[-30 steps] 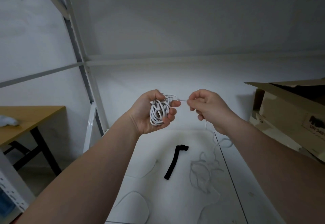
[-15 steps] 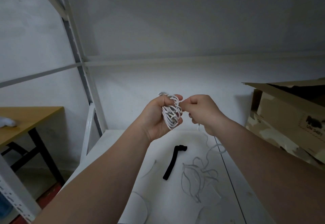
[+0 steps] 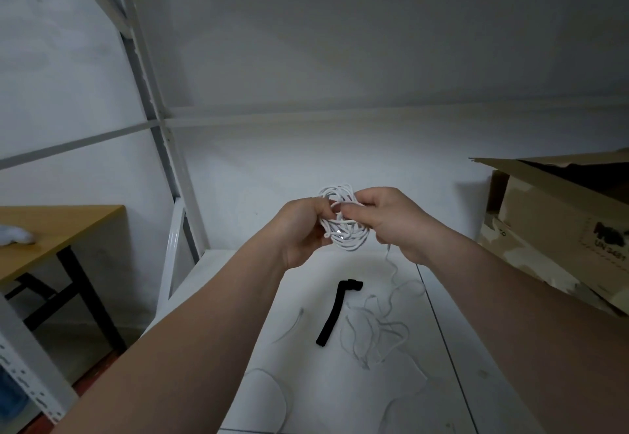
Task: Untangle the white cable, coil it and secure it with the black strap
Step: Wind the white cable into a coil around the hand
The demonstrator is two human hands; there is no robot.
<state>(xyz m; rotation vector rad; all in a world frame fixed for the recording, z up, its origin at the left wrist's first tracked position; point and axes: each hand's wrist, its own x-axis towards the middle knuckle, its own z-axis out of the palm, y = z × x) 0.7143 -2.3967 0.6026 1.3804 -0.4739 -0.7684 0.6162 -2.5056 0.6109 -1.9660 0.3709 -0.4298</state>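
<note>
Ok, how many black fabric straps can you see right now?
1. The black fabric strap lies flat on the white shelf board, just left of loose loops of the white cable. Others could be hidden inside the brown cardboard box.

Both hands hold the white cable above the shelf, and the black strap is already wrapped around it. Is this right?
Not quite. The strap is not around the cable; it lies loose on the shelf, below the hands. The head view shows this. The left hand and right hand do hold the cable above the shelf.
</note>
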